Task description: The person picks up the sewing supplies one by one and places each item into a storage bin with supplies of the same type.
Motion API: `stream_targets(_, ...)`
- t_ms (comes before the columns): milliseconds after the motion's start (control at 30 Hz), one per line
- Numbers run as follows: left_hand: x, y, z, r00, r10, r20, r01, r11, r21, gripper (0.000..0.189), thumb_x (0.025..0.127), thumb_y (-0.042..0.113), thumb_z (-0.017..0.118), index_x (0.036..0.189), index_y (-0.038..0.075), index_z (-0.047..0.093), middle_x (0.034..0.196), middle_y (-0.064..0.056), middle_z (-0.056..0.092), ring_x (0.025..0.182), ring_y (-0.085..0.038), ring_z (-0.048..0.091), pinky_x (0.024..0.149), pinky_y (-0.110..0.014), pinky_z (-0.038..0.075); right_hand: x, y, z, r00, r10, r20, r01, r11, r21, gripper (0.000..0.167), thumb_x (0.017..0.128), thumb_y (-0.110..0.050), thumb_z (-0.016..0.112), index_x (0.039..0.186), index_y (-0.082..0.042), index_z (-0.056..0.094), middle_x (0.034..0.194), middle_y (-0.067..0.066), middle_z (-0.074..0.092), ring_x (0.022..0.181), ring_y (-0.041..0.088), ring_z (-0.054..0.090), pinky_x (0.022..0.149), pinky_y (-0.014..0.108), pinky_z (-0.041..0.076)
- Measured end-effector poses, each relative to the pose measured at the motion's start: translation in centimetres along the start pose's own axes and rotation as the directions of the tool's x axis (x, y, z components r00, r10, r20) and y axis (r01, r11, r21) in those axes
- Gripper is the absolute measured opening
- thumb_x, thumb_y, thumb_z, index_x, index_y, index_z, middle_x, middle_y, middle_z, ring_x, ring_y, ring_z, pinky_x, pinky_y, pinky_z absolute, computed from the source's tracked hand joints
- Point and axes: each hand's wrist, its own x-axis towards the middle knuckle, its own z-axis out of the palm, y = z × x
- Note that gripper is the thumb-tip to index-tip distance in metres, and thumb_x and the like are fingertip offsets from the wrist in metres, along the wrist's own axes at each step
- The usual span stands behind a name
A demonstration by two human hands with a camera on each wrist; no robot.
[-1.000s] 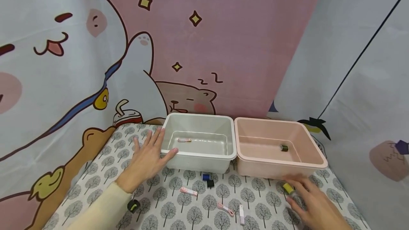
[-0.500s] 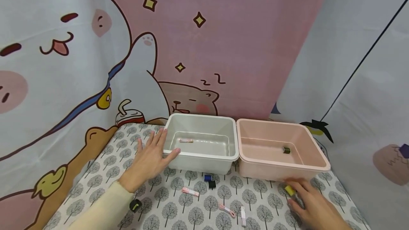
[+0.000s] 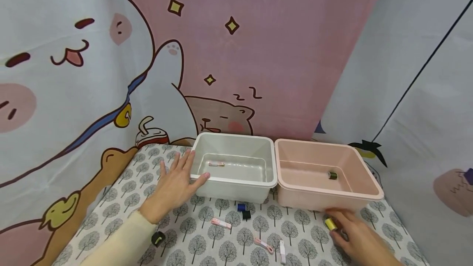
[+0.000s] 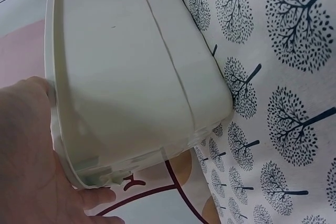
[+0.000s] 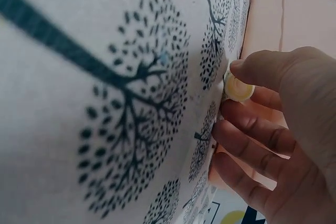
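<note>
With its fingers spread and fairly straight, my left hand (image 3: 173,188) rests on the front left corner of the white plastic bin (image 3: 233,190). In the left wrist view the hand (image 4: 31,166) lies along the bin's rim. My right hand (image 3: 358,233) is low at the table, just in front of the pink bin (image 3: 314,198). It pinches a yellow thread spool (image 3: 330,224) between thumb and fingers. The right wrist view has the spool (image 5: 240,88) end-on, close to the cloth. A dark green spool (image 3: 332,175) lies inside the pink bin, and a pinkish folded strip (image 3: 216,163) inside the white one.
On the tree-print cloth lie a blue spool (image 3: 241,207), a black spool (image 3: 246,215), pink strips (image 3: 221,223) (image 3: 264,245), a white strip (image 3: 282,252) and a black item (image 3: 158,238). A printed curtain (image 3: 273,52) hangs behind the bins.
The yellow spool has turned slightly and shifted a little left within my right hand's fingers. My left hand stays on the white bin. The head view has shifted slightly.
</note>
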Motion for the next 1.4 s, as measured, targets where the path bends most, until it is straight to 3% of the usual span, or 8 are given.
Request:
stream_targets(300,0.0,0.2,-0.1,1.0,0.014,0.003,-0.014,1.0,0.007,0.109,0.113,0.085,0.043,0.186,0.006,0.025,0.196,-0.015,0.016,0.181,-0.05,0.015,0.134,-0.094,0.0,0.3,-0.1,0.3,1.0,-0.026,-0.014,0.026,0.999,-0.026,0.044,0.091,-0.023,0.101,0.129,-0.025,0.078,0.127,-0.005,0.074,0.091,-0.006,0.063,0.077,0.026,0.064)
stream_targets(467,-0.1,0.2,-0.1,1.0,0.019,0.016,-0.019,1.0,0.016,0.108,0.114,0.083,0.046,0.185,0.004,0.025,0.196,-0.015,0.017,0.182,-0.049,0.014,0.135,-0.094,0.001,0.2,0.3,0.7,0.998,-0.052,-0.02,0.051,0.998,-0.047,0.039,0.09,-0.027,0.103,0.119,-0.025,0.077,0.121,-0.006,0.075,0.089,-0.002,0.066,0.076,0.028,0.065)
stream_targets(633,-0.1,0.4,0.1,0.999,0.038,0.016,-0.038,0.999,0.013,0.107,0.115,0.078,0.048,0.184,-0.001,0.025,0.195,-0.02,0.019,0.182,-0.05,0.014,0.136,-0.093,0.002,-0.1,0.4,0.7,0.999,-0.038,-0.005,0.038,0.998,-0.049,0.037,0.091,-0.031,0.102,0.118,-0.027,0.077,0.115,-0.009,0.073,0.088,-0.001,0.066,0.076,0.029,0.064)
stream_targets(833,0.1,0.4,-0.2,0.998,0.055,0.021,-0.056,0.997,0.055,0.106,0.117,0.076,0.044,0.182,-0.006,0.026,0.194,-0.026,0.019,0.182,-0.05,0.013,0.138,-0.09,0.004,-0.8,-0.7,0.7,0.999,-0.018,0.028,0.018,0.999,0.027,0.036,0.095,-0.035,0.098,0.124,-0.026,0.078,0.098,-0.015,0.063,0.075,-0.007,0.049,0.065,0.024,0.049)
stream_targets(1167,0.8,0.9,-0.4,0.997,0.066,0.035,-0.068,0.997,0.04,0.102,0.12,0.07,0.041,0.179,-0.011,0.028,0.192,-0.032,0.019,0.182,-0.052,0.011,0.138,-0.089,0.002,-1.6,-2.0,-0.6,0.998,-0.05,-0.043,0.051,0.998,0.029,0.036,0.094,-0.032,0.1,0.123,-0.028,0.078,0.113,-0.014,0.068,0.081,-0.009,0.057,0.068,0.023,0.056)
stream_targets(1400,0.7,0.8,-0.3,0.997,0.062,0.043,-0.062,0.998,0.001,0.105,0.119,0.073,0.04,0.181,-0.011,0.025,0.193,-0.032,0.016,0.182,-0.053,0.009,0.138,-0.089,0.002,-1.6,-2.8,-1.1,0.993,-0.075,-0.095,0.077,0.997,0.019,0.04,0.091,-0.031,0.102,0.125,-0.027,0.08,0.13,-0.008,0.075,0.09,-0.002,0.069,0.075,0.026,0.063)
